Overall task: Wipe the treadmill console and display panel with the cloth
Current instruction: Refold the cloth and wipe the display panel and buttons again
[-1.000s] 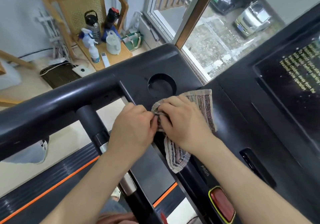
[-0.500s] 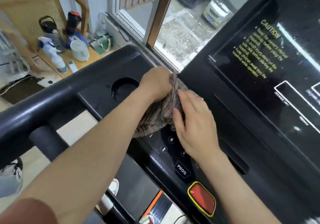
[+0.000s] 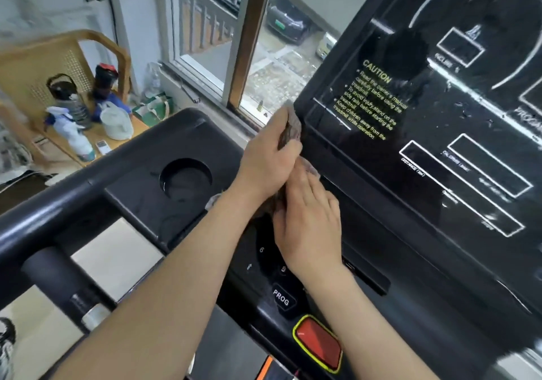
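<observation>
The black treadmill console [image 3: 140, 197] fills the lower frame, and its glossy display panel [image 3: 434, 133] with yellow caution text rises at the right. My left hand [image 3: 265, 162] grips a striped brownish cloth [image 3: 290, 128] and presses it against the display's lower-left corner. My right hand [image 3: 308, 224] lies flat just below it, fingers on the cloth's lower part above the console's buttons. Most of the cloth is hidden under both hands.
A round cup holder [image 3: 186, 178] sits left of my hands. A red stop button [image 3: 318, 346] and a PROG key [image 3: 281, 297] lie below. A thick black handrail [image 3: 44, 218] crosses at the left. Behind stand a wooden chair with bottles [image 3: 76, 121] and a window [image 3: 205, 56].
Both hands have slid the cloth up and right, from beside the cup holder to the display's lower-left corner. My view has tilted up toward the panel.
</observation>
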Demonstrator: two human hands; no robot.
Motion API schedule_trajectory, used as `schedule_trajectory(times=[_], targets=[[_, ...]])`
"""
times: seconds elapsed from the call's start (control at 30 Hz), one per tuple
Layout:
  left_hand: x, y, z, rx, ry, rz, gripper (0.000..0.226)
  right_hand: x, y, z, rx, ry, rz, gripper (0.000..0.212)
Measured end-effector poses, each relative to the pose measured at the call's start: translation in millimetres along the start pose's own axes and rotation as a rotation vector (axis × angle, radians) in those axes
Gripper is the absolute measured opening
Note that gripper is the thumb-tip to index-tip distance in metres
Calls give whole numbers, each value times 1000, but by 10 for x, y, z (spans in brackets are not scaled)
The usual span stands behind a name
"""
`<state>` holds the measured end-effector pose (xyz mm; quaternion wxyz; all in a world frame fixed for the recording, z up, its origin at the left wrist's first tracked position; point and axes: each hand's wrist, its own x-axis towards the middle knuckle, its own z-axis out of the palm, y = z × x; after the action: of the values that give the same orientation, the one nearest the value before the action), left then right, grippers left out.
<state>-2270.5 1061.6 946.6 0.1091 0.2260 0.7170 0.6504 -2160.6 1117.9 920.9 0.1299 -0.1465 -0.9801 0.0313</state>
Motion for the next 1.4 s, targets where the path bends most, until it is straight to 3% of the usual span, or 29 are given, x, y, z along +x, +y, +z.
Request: schedule_trajectory(times=[0.07, 0.2, 0.33, 0.43, 0.53, 0.63, 0.7, 0.9, 1.03, 1.1, 1.17, 1.23, 1.4], targets=[[134, 117, 119, 50, 72, 136, 31, 24, 30, -38, 4, 34, 13, 63], [41, -41, 355, 344, 111, 314, 53, -99, 182, -31, 24, 45, -18, 55], [-378, -66, 762, 592, -61, 454, 68, -547, 554, 38, 40, 104, -26, 38], [-651, -45, 990, 804, -172, 548, 66, -820, 800, -34, 57, 71, -61, 31], [-523, -104, 861, 945, -9, 432, 62, -828, 844, -189, 195, 130, -56, 38], [-191, -17, 726, 810, 144, 165, 72, -737, 826, -409, 246, 265, -69, 44], [-128, 127, 888, 751, 152, 181, 74, -709, 874, -517, 275, 329, -81, 44], [-644, 391, 1973, 988, -58, 656, 65, -1029, 1483, -805, 328, 643, 140, 29], [-1191, 449, 2631, 1134, -349, 1013, 70, -1348, 1949, -998, 236, 726, 305, 30], [-1321, 450, 2787, 1128, -423, 1095, 66, -1486, 2118, -1041, 212, 737, 350, 29], [-1185, 490, 2730, 1079, -324, 1106, 58, -1600, 2215, -1052, 214, 713, 339, 31], [-812, 596, 2490, 1082, -101, 1030, 55, -1670, 2221, -1048, 209, 697, 335, 35], [-79, 928, 2099, 865, 304, 527, 57, -1450, 2040, -1093, 248, 652, 289, 42]])
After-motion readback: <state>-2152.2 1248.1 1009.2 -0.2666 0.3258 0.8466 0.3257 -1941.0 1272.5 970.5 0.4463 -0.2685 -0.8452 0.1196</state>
